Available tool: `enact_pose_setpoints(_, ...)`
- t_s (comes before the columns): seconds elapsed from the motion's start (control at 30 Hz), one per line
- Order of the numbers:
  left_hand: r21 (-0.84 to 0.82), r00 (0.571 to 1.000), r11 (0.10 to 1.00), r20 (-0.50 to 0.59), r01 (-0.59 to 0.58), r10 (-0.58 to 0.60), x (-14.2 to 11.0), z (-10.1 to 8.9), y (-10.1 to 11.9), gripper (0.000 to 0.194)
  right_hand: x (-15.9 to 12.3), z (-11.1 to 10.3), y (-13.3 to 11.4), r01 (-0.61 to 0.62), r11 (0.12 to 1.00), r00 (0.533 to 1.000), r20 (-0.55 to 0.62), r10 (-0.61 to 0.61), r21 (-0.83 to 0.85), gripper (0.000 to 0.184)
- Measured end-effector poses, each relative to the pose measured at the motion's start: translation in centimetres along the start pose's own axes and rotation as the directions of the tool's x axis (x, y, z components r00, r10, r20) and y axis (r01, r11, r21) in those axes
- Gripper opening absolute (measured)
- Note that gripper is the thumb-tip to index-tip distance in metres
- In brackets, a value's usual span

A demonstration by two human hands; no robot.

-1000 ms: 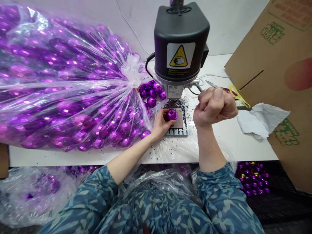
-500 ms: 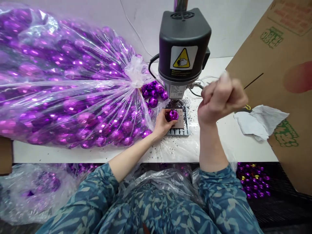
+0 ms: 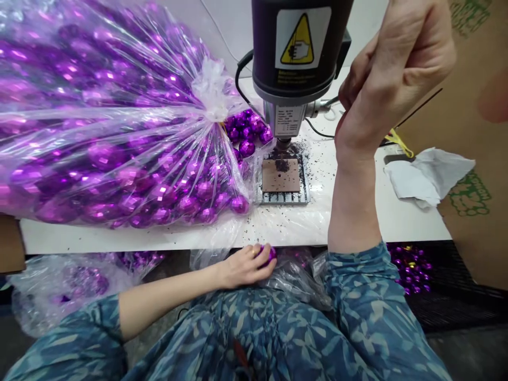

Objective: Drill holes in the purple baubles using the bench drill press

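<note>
My left hand (image 3: 250, 264) is closed around a shiny purple faceted ball (image 3: 272, 255) just below the table's front edge, over clear plastic in my lap. My right hand (image 3: 400, 69) is raised to the right of a black bench drill press (image 3: 301, 47), its fingers wrapped round the press's lever (image 3: 328, 104); most of the grip is hidden by the hand. Under the drill head lies a brown square plate (image 3: 272, 180) with a small hole, on the slotted metal base (image 3: 283, 200). Dark shavings are scattered over the plate and around it.
A large tied clear bag (image 3: 130, 153) of purple balls fills the left of the table (image 3: 119, 235). Loose purple balls (image 3: 246, 148) lie behind its knot. Crumpled white paper (image 3: 424, 180) and a cardboard box (image 3: 484, 174) stand right. A black crate (image 3: 448, 296) below holds more balls.
My left hand has drawn the purple ball off the plate, back toward me below the table edge. My right hand appears higher and nearer, still closed. The view has tilted downward.
</note>
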State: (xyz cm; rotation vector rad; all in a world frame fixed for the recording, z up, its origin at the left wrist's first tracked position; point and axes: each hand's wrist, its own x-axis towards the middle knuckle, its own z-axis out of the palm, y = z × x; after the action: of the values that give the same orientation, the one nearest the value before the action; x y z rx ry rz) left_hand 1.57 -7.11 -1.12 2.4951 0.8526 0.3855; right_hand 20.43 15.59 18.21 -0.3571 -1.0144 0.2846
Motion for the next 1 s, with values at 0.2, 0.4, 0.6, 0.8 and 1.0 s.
enact_pose_setpoints(0.2,-0.013,1.0,1.0,-0.003,-0.002,0.002,-1.9,1.1,-0.5,0.054,0.1,0.4,-0.1,0.003,0.999,0.999,-0.052,-0.005,-0.034,0.051)
enact_pose_setpoints(0.4,-0.103,0.887,0.984,-0.427,0.142,-0.173,4.5,-5.3,-4.0,0.031,0.0,0.1,-0.1,-0.017,0.998,0.999,-0.04,0.015,-0.058,0.053)
enact_pose_setpoints(0.6,-0.13,0.654,0.856,-0.591,0.5,-0.472,15.3,-13.7,-14.6,0.023,-0.1,-0.1,-0.1,-0.032,0.999,0.999,-0.034,0.031,-0.043,0.057)
enact_pose_setpoints(0.8,-0.19,0.629,0.755,-0.448,0.627,-0.635,18.5,-14.5,-17.5,0.03,-0.3,-0.2,0.0,-0.024,0.992,0.999,-0.035,0.019,-0.128,0.061)
enact_pose_setpoints(1.0,-0.692,0.572,0.675,-0.454,0.257,-0.683,14.8,-15.8,-12.9,0.03,-0.7,-0.6,0.0,-0.043,0.981,0.999,0.009,0.046,-0.187,0.058)
